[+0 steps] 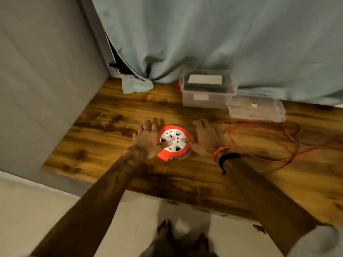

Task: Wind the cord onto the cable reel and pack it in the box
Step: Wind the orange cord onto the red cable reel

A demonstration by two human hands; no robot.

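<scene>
A round orange cable reel with a white socket face lies flat on the wooden table. My left hand is against its left side, thumb pressed on the white face. My right hand holds its right side, thumb also on the face. Both hands have their fingers spread. A thin orange cord runs from the reel and lies in loose loops on the table to the right. A clear plastic box stands open at the back, with its clear lid lying beside it on the right.
A pale blue curtain hangs behind the table and touches the box. A grey wall bounds the table on the left. The table's near edge runs across below my forearms, with a pale floor and my feet beneath.
</scene>
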